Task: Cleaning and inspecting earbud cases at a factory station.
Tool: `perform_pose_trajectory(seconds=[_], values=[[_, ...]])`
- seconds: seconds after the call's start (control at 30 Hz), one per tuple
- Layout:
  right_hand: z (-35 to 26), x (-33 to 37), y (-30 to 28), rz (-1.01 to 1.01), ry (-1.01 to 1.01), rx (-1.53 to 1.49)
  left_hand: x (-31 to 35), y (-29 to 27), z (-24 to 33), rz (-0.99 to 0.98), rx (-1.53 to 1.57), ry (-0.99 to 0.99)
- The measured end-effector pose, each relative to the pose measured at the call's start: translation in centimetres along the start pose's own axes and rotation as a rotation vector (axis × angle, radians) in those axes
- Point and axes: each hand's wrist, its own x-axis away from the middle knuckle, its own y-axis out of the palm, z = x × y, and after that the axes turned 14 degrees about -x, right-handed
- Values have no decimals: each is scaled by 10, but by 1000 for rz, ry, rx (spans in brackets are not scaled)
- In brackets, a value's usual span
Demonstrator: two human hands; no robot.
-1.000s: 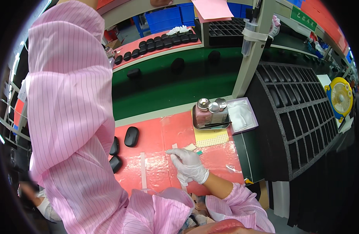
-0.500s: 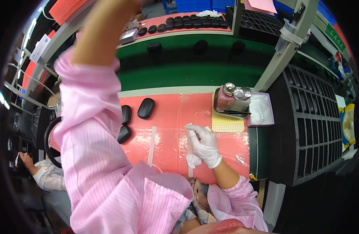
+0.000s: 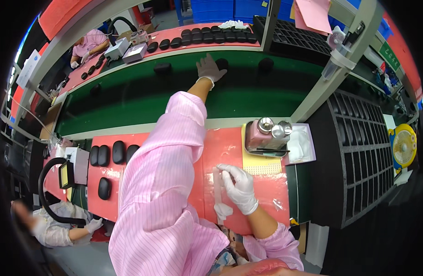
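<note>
The left hand (image 3: 209, 68), gloved in grey, was stretched far out over the green conveyor belt (image 3: 128, 99), its fingers spread and coming down on a black oval case (image 3: 222, 63) riding there; it had reached the case but did not look closed around it, so the pick-up seemed barely begun. The right hand (image 3: 239, 187), in a white glove, rested on the red mat (image 3: 229, 152) of the bench, fingers pinching lightly at a clear strip of film (image 3: 217, 184) with a small white wipe (image 3: 223, 211) just below it; whether the pinch truly gripped the film I could not tell. Out to the left, four more black cases (image 3: 111, 152) stood in a row on the mat and a fifth (image 3: 105, 188) lay nearer, apparently either done or waiting. A pink dispenser bottle (image 3: 262, 134) stood behind the right hand. More cases (image 3: 262, 63) sat on the belt, so plenty of work looked left.
</note>
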Motion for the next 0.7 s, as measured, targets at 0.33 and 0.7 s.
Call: perform_pose_trajectory(seconds=[0.33, 0.7], values=[[-3, -6, -13, -39, 92, 72, -53, 6, -59, -230, 129, -261], [2, -5, -11, -55, 89, 61, -26, -14, -178, -660, 57, 225]])
